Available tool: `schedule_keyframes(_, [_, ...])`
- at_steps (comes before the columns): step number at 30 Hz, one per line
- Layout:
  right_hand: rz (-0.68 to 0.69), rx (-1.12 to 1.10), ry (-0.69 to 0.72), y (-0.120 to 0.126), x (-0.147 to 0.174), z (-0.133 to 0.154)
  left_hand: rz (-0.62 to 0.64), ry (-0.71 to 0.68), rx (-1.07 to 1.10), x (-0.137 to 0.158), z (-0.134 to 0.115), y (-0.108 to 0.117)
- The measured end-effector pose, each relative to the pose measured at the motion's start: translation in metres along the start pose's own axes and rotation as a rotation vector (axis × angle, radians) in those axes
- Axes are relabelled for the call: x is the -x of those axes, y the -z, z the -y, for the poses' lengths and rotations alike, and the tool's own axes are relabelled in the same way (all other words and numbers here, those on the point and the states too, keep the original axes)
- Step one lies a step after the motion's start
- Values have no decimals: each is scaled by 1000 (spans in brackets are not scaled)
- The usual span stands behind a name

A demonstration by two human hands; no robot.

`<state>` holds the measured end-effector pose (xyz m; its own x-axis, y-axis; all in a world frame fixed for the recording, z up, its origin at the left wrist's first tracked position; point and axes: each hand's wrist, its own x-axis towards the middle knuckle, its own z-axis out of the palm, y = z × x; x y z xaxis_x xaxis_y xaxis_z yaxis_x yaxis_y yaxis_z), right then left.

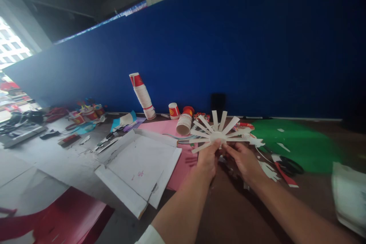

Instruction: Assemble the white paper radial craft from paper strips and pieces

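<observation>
Head view
Left hand: the left hand is pinching the lower left edge of the paper star, thumb on top, fingers closed on it.
Right hand: the right hand is pinching the lower right edge of the same star, fingers closed on it too.
Where the star is: it is being held up in the air, just above the two hands and a bit over the table.
What the star is: it is looking like a white paper cup cut into long strips, and the strips are fanning out flat from a round middle.
Which way it lies: the round middle is sitting right above the fingertips, and most strips are pointing up and out to both sides, away from the person.
Which hand is nearer: both hands are touching it; the left thumb is sitting closest to the round middle.
Behind the star: a tipped cup is lying on pink paper, just behind the left strips.
Left of the hands: a flat white box is lying open.
Right of the hands: scissors are resting by a green sheet, near the right hand.
Far back: a leaning stack of cups is standing against the blue wall.
</observation>
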<state>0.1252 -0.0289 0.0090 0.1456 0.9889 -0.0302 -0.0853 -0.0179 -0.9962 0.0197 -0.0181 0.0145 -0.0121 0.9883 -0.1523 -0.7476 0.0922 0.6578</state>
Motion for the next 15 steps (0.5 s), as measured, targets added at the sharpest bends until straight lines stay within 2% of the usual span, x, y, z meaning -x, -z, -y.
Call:
schedule_keyframes(6, [-29,29,-20,0,0,4,21,40,-27,1,0,1])
schedule_keyframes(15, [47,69,-44,-4,6,2,72,-20,0,2,-6,-1])
